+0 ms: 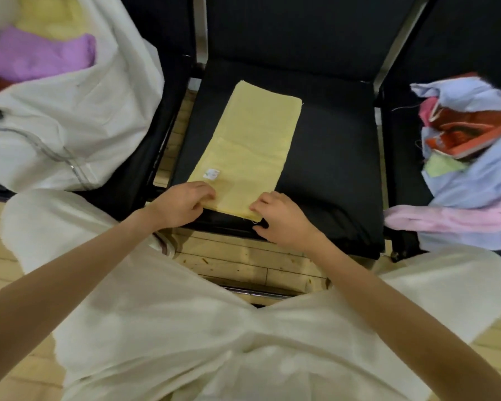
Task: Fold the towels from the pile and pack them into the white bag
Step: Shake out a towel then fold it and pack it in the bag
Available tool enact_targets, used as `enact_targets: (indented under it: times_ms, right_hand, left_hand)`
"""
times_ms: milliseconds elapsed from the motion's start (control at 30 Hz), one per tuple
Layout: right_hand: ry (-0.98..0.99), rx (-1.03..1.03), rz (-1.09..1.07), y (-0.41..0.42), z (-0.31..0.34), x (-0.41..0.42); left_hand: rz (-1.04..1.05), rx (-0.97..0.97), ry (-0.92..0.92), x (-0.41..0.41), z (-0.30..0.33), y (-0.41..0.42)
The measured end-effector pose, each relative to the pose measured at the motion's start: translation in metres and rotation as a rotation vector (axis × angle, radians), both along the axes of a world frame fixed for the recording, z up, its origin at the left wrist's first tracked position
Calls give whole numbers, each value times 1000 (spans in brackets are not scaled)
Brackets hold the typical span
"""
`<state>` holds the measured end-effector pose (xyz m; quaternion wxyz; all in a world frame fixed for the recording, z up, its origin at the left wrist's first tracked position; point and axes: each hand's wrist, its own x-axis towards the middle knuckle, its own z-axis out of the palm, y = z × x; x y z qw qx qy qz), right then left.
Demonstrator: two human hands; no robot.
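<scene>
My left hand (185,202) and right hand (278,217) each pinch a near corner of the yellow towel (252,146); uneven lifting could skew the far edge beyond my grip.

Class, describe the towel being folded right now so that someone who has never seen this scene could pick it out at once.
Find the black chair seat in the middle, between the white bag and the towel pile. The yellow towel lies flat on it as a long strip, its near end held by both hands. Unlike the crumpled towels alongside, it is smooth and bears a small white label.
</scene>
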<state>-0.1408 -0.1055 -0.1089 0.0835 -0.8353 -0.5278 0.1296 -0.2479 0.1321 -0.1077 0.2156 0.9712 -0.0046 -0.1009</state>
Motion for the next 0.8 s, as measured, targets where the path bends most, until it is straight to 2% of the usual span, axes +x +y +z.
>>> enact_targets:
  times_ms: [100,200,267,333,467,567,700,800]
  right_hand:
    - [-80,-3,21,4,-6,0]
    - [-82,-18,-6,6,-7,3]
    - [-23,-8,-64,6,-3,6]
    - [95,-1,-165,3,3,10]
    - [298,42,-384,-13,11,16]
    - [420,120,-496,-29,12,21]
    - [635,372,-589,-36,11,22]
    - [707,577,-720,-28,7,27]
  left_hand:
    - [10,39,15,4,3,-8]
    - [2,134,-64,7,-1,-16]
    - [-24,218,-103,8,-6,-20]
    - [-34,218,-149,10,-7,-23]
    - [-66,97,-247,7,-2,-26]
    - [21,-81,-192,0,9,-30]
    - [123,-364,-187,2,25,-34]
    - [277,-531,-194,19,26,-35]
